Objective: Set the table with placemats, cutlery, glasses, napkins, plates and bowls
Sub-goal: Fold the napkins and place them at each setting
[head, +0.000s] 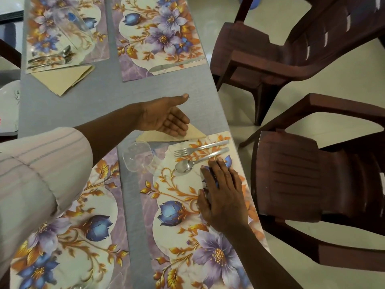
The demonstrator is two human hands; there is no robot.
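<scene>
My right hand lies flat, fingers straight, on the near right floral placemat, just below a spoon and a fork. My left hand reaches across with open, straight fingers that rest on a folded beige napkin at the mat's far edge. A clear glass stands at the mat's far left corner. A second floral placemat lies at the near left.
Across the grey table lie two more floral mats: the left placemat bears a glass, cutlery and a napkin; the right placemat bears a knife. Two brown plastic chairs stand at the right. A white plate sits at the left edge.
</scene>
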